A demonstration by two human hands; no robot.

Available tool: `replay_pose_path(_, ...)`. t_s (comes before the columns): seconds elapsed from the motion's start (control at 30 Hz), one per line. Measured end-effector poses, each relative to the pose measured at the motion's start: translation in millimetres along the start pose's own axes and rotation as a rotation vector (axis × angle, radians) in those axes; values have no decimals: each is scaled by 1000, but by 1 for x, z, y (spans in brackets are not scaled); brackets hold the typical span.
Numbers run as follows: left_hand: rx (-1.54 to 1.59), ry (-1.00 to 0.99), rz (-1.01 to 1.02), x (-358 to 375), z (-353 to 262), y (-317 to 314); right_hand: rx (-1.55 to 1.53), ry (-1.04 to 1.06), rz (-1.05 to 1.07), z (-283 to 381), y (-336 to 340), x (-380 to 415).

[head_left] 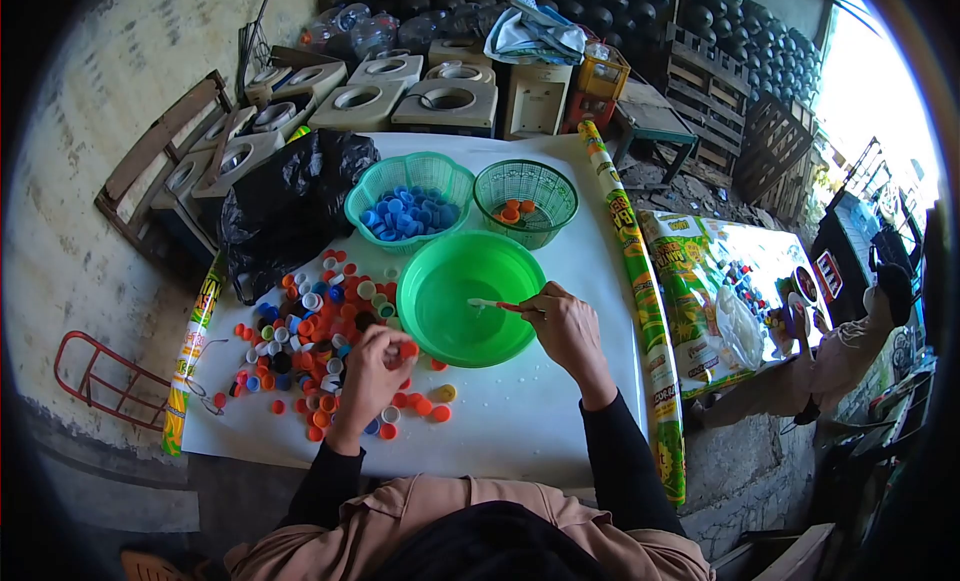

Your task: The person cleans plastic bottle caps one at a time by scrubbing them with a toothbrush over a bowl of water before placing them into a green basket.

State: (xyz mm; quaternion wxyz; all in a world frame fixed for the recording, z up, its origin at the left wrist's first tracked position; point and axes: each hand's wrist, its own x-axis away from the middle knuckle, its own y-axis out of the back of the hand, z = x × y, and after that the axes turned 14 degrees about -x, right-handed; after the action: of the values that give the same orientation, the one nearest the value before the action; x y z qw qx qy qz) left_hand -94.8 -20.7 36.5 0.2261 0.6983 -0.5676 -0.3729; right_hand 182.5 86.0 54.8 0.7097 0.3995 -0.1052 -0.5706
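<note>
Between the fingers of my left hand (375, 374) is an orange bottle cap (408, 350), just left of the green basin (420, 331). My right hand (563, 326) grips a red-and-white toothbrush (497, 305), its head over the water in the basin. A heap of mixed bottle caps (325, 316), mostly orange with some white, blue and black, spreads across the table on the left, around my left hand. Blue caps (410, 216) fill much of a light-green basket (365, 179) behind the basin. A darker green basket (560, 186) beside it holds several orange caps (513, 211).
A black plastic bag (285, 201) lies at the table's back left. Rolled printed plastic (630, 261) edges the white table (590, 401) on the right. Farther right, another person (840, 361) works at a second table (700, 271). Old water dispensers (445, 103) stand behind.
</note>
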Motion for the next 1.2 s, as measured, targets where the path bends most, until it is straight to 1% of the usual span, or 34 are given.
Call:
replay_pose_path(0.07,17,-37,-70,-16,1,0,-43,3,-45,5,2,-1)
replay_pose_path(0.17,103,-25,-41,-44,6,-10,-146,21,-83,11,2,-1)
replay_pose_path(0.3,250,98,18,-74,23,-40,-282,-13,-47,23,6,-2)
replay_pose_path(0.33,335,171,78,-78,18,-41,-313,-28,-12,24,6,-2)
replay_pose_path(0.47,609,191,90,-86,23,-59,-169,29,-155,9,-8,-4)
replay_pose_path(0.57,694,215,46,-91,24,-63,-289,19,-30,10,-4,-3)
replay_pose_path(0.67,589,227,45,-91,22,-62,-231,-4,-109,11,-6,-3)
replay_pose_path(0.77,329,114,-11,-91,24,-63,28,-15,-192,-1,-12,-4)
replay_pose_path(0.87,214,18,-66,-91,22,-64,81,-47,-64,-7,-13,-2)
replay_pose_path(0.97,134,-12,-105,-89,19,-63,-58,-38,-160,11,-4,-1)
replay_pose_path(1.07,191,58,-70,-87,7,-58,-210,-24,-134,17,-2,2)
replay_pose_path(1.2,212,52,-35,-89,9,-59,-9,-26,-151,6,-10,-1)
